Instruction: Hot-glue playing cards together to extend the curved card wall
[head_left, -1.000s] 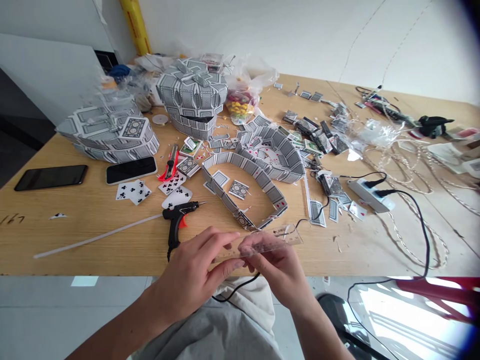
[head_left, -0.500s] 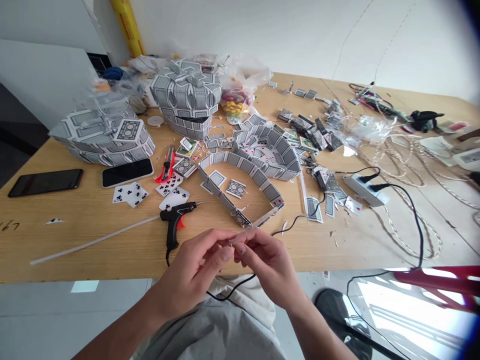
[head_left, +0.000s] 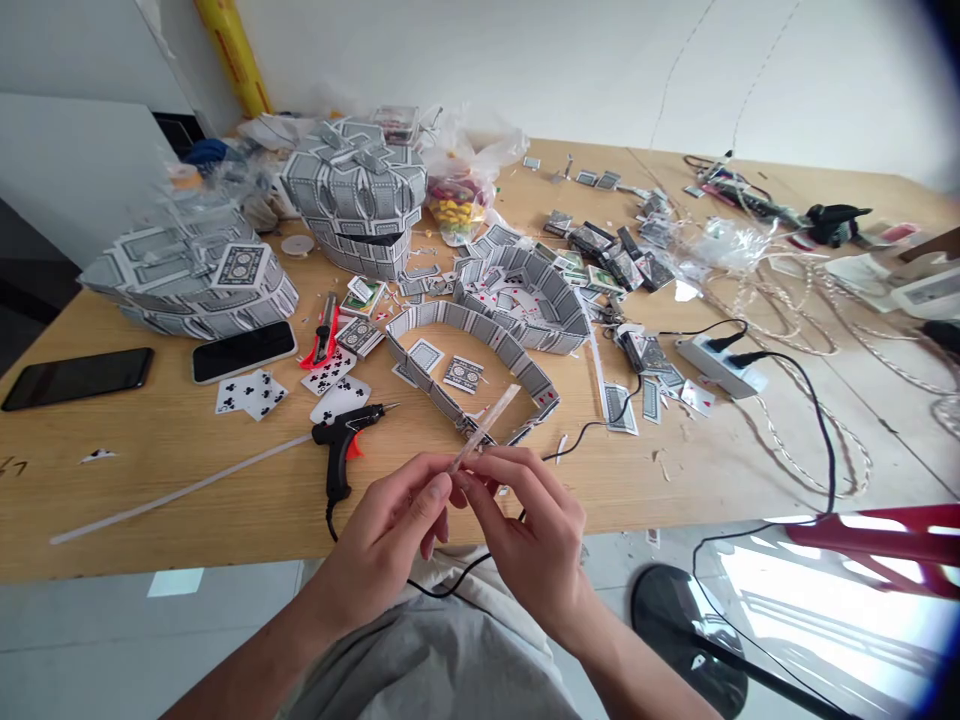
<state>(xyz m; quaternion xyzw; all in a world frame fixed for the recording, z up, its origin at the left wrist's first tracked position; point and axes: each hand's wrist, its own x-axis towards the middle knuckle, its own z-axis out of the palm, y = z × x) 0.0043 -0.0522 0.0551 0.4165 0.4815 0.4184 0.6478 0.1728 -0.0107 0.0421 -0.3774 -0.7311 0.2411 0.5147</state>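
Over the table's front edge my two hands meet, fingertips together. My left hand is closed, pinching the lower end of a narrow translucent strip. My right hand is closed on the same end from the other side. The strip slants up and away to the right, in front of a curved band of joined playing cards standing on edge. Left of the hands lies a black glue gun with an orange trigger, a long white stick reaching from its back.
Two card-built boxes stand at the back left. An open card tray sits behind the band. Two phones, a red utility knife and loose cards lie left. A power strip and cords are right.
The strip has swung to point more upward and away. My right hand's fingers have shifted along it, and the whole view has moved slightly.
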